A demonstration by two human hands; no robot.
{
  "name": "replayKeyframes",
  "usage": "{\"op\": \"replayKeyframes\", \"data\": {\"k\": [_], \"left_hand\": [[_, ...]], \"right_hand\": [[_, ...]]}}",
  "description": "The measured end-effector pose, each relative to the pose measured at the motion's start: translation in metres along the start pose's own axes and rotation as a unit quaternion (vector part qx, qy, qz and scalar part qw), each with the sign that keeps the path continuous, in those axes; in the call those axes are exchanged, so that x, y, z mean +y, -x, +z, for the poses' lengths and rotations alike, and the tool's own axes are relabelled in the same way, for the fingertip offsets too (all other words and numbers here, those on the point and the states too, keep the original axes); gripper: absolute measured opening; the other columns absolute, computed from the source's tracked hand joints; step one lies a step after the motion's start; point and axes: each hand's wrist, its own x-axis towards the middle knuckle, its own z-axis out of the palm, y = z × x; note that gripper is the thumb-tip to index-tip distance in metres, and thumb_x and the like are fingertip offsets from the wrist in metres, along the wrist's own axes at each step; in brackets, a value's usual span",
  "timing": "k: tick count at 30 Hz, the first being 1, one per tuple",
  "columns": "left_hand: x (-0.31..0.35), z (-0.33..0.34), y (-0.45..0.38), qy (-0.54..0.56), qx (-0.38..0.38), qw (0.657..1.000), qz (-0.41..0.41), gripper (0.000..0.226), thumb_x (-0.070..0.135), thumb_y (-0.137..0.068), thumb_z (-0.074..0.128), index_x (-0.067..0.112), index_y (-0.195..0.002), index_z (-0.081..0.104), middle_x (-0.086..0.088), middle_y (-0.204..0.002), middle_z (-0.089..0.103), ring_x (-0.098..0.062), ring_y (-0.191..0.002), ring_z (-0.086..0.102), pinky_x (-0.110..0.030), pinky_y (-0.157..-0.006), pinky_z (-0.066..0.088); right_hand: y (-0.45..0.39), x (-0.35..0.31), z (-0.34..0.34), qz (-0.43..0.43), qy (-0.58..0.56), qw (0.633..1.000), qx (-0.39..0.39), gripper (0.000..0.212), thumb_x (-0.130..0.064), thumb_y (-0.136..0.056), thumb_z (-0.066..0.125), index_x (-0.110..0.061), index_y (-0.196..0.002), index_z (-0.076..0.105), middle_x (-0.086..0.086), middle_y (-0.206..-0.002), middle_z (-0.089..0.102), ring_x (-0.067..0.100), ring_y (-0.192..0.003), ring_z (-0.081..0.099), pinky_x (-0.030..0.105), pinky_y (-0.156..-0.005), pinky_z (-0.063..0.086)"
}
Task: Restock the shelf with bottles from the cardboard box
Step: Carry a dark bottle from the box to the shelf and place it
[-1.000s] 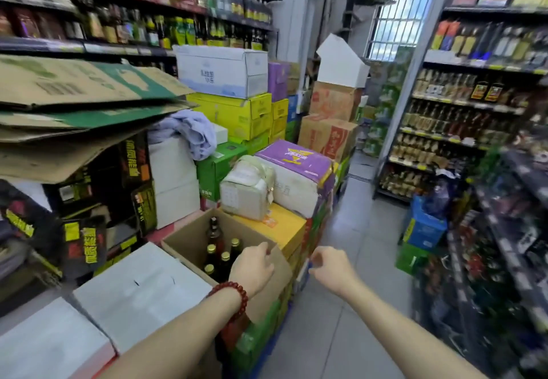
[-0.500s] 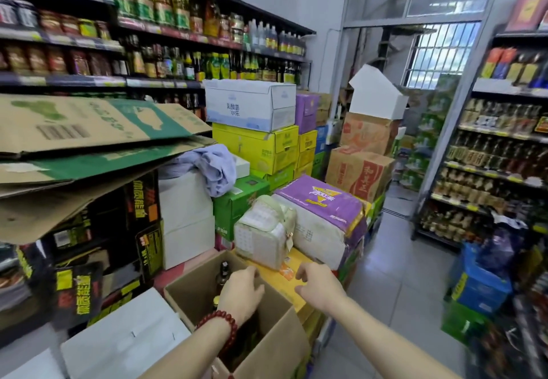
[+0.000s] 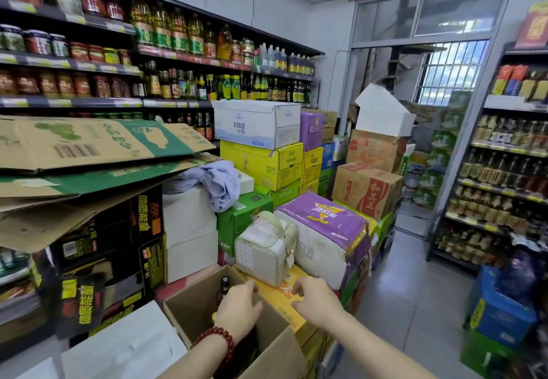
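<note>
Shelf (image 3: 184, 103) ran along the wall at 10 o'clock, rows of jars & sauce bottles already faced out, prob. the spot to restock, tho which gap was meant couldn't be told. Stacked drink cartons (image 3: 261, 165) filled the middle at 12 o'clock, piled up as backstock, w/ flattened cardboard (image 3: 89, 147) laid on top at 9 o'clock, out of the way.

Cardboard box (image 3: 189, 319) sat at 6 o'clock, flaps open upward so the contents could be reached from above. It stood wedged beside a white carton (image 3: 124, 349) & a yellow carton (image 3: 281, 304).

Left hand (image 3: 238, 309), red bead bracelet at the wrist, was over the box mouth, fingers curled downward toward the contents; whether they clamped anything couldn't be told, hand hid it. Right hand (image 3: 317, 298) hovered over the yellow carton just right of the box, at 5 o'clock, fingers loosely bent & apart, gripping nothing, likely ready to take a 2nd one or steady the box.

Bottles (image 3: 224, 284) stood upright inside the box, only one dark cap & neck clear, just beyond the left hand. None lifted out yet, by my reading.
</note>
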Motion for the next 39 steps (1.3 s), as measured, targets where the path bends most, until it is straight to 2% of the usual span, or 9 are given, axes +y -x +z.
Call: {"op": "replayKeyframes", "data": {"k": [9, 15, 20, 25, 27, 29, 32, 39], "left_hand": [[-0.004, -0.002, 0.013, 0.003, 0.006, 1.000, 0.005, 0.028, 0.025, -0.090, 0.055, 0.014, -0.116, 0.056, -0.005, -0.111, 0.065, -0.020, -0.102, 0.062, -0.029, -0.082, 0.050], [-0.035, -0.011, 0.024, 0.013, 0.013, 0.999, -0.051, 0.022, 0.026, -0.090, 0.055, 0.016, -0.109, 0.058, -0.002, -0.103, 0.066, -0.019, -0.095, 0.063, -0.027, -0.076, 0.049], [-0.068, -0.019, 0.033, 0.011, 0.037, 0.994, -0.105, 0.021, 0.023, -0.091, 0.054, 0.016, -0.111, 0.057, -0.003, -0.104, 0.066, -0.019, -0.094, 0.063, -0.024, -0.070, 0.046], [-0.108, -0.022, 0.034, 0.005, 0.030, 0.988, -0.150, 0.025, 0.021, -0.090, 0.052, 0.013, -0.113, 0.057, -0.006, -0.105, 0.066, -0.022, -0.096, 0.063, -0.029, -0.078, 0.053], [-0.126, -0.022, 0.029, 0.014, 0.030, 0.985, -0.168, 0.026, 0.021, -0.091, 0.052, 0.012, -0.114, 0.057, -0.007, -0.107, 0.067, -0.023, -0.098, 0.064, -0.032, -0.082, 0.054], [-0.143, -0.023, 0.023, 0.023, 0.034, 0.982, -0.185, 0.025, 0.021, -0.091, 0.051, 0.013, -0.115, 0.057, -0.009, -0.108, 0.067, -0.024, -0.097, 0.064, -0.030, -0.079, 0.053], [-0.163, -0.024, 0.013, 0.033, 0.037, 0.978, -0.201, 0.025, 0.021, -0.091, 0.051, 0.014, -0.115, 0.057, -0.009, -0.107, 0.067, -0.024, -0.096, 0.064, -0.028, -0.075, 0.049], [-0.179, 0.000, -0.010, 0.048, 0.014, 0.971, -0.233, 0.023, 0.020, -0.092, 0.050, 0.014, -0.113, 0.057, -0.008, -0.106, 0.067, -0.023, -0.095, 0.064, -0.028, -0.075, 0.050]], "right_hand": [[0.002, 0.004, 0.006, -0.005, 0.020, 1.000, -0.015, 0.026, -0.025, -0.085, 0.062, -0.023, -0.111, 0.061, -0.001, -0.114, 0.061, 0.019, -0.105, 0.059, 0.030, -0.083, 0.051], [-0.004, -0.014, 0.033, -0.038, 0.024, 0.998, -0.050, 0.024, -0.024, -0.086, 0.060, -0.020, -0.110, 0.061, 0.002, -0.115, 0.059, 0.020, -0.105, 0.058, 0.032, -0.085, 0.051], [-0.013, -0.035, 0.061, -0.065, 0.022, 0.993, -0.097, 0.026, -0.022, -0.086, 0.062, -0.017, -0.111, 0.063, 0.003, -0.113, 0.063, 0.020, -0.105, 0.060, 0.034, -0.088, 0.053], [-0.035, -0.050, 0.088, -0.075, 0.037, 0.988, -0.126, 0.023, -0.024, -0.085, 0.062, -0.022, -0.108, 0.062, 0.002, -0.109, 0.065, 0.020, -0.098, 0.061, 0.035, -0.083, 0.055], [-0.046, -0.057, 0.098, -0.079, 0.043, 0.987, -0.134, 0.022, -0.024, -0.085, 0.063, -0.022, -0.106, 0.063, 0.002, -0.108, 0.066, 0.019, -0.097, 0.062, 0.031, -0.079, 0.053], [-0.057, -0.064, 0.107, -0.086, 0.053, 0.985, -0.138, 0.023, -0.021, -0.084, 0.062, -0.020, -0.106, 0.064, 0.001, -0.106, 0.067, 0.019, -0.097, 0.062, 0.025, -0.073, 0.048], [-0.072, -0.068, 0.116, -0.079, 0.057, 0.986, -0.136, 0.022, -0.019, -0.081, 0.061, -0.019, -0.103, 0.065, 0.001, -0.103, 0.068, 0.019, -0.094, 0.062, 0.024, -0.068, 0.044], [-0.104, -0.049, 0.131, -0.044, 0.074, 0.977, -0.193, 0.018, -0.023, -0.082, 0.061, -0.023, -0.100, 0.063, -0.003, -0.097, 0.065, 0.017, -0.093, 0.062, 0.026, -0.072, 0.048]]}}
